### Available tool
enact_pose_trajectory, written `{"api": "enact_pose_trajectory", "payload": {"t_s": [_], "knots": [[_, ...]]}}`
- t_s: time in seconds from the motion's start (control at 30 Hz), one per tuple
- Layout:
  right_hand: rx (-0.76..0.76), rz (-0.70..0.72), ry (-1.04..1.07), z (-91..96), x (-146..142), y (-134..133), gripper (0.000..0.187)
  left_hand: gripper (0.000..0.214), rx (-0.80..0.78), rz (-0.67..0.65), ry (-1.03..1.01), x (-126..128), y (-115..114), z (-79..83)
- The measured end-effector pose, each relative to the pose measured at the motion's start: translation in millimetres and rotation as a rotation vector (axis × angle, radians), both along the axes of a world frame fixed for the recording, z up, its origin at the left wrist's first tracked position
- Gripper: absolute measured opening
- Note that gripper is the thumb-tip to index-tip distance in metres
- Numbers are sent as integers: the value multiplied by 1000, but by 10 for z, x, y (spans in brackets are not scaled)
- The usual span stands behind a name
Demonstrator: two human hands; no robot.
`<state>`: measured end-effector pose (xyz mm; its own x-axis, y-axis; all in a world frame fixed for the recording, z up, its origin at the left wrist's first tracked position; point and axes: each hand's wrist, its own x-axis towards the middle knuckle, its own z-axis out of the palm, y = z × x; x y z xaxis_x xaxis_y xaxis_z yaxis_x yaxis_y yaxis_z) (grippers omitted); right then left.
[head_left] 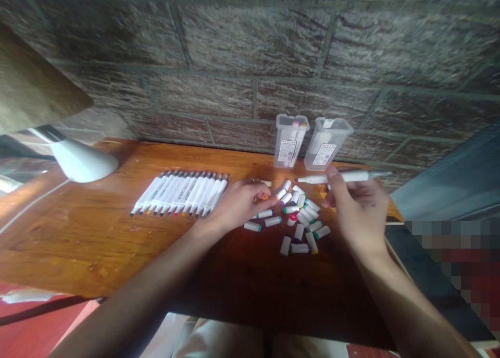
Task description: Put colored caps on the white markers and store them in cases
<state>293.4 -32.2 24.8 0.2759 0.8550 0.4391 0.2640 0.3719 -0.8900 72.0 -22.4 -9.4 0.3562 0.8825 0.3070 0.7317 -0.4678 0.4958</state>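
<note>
My right hand (359, 207) is closed round a white marker (344, 177), held level above the wooden table (97, 233). My left hand (238, 204) rests on the table with its fingers pinched on a small cap with an orange end (264, 196). Between the hands lies a scatter of several loose white marker caps (302, 220) with coloured ends. To the left of my left hand a row of several white markers (182, 192) lies side by side.
Two clear plastic marker boxes (289, 140) (327, 143) stand at the back against the brick wall; the left one holds some markers. A white lamp head (80, 160) sits at the table's left. A dark surface lies off the table's right edge.
</note>
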Motion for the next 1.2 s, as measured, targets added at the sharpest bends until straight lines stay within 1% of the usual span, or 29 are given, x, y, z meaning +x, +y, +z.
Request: {"api": "enact_pose_trajectory", "payload": {"t_s": [0.13, 0.23, 0.37, 0.5, 0.67, 0.83, 1.03, 1.2], "knots": [[-43, 66, 17, -28, -28, -8, 30, 26, -20, -3, 34, -1, 13, -11], [-73, 95, 28, -38, -42, -14, 32, 24, -36, -16, 43, 3, 14, -10], [-89, 79, 6, -21, -37, -23, 37, 20, -40, -13, 55, 21, -6, 1], [-96, 41, -22, -10, -22, -26, 42, 19, -80, 31, 72, 35, -27, -5], [-83, 54, 45, -65, 2, 31, 33, 25, -77, 26, 70, 42, -44, -11], [-64, 63, 128, -130, 16, 102, 26, 27, -75, 10, 61, 33, -57, 37], [-96, 73, 163, -110, 25, 98, 29, 25, -91, -43, 70, 7, -67, 104], [-103, 69, 220, -117, 46, 131, 28, 22, -85, -36, 61, -11, -63, 87]]}}
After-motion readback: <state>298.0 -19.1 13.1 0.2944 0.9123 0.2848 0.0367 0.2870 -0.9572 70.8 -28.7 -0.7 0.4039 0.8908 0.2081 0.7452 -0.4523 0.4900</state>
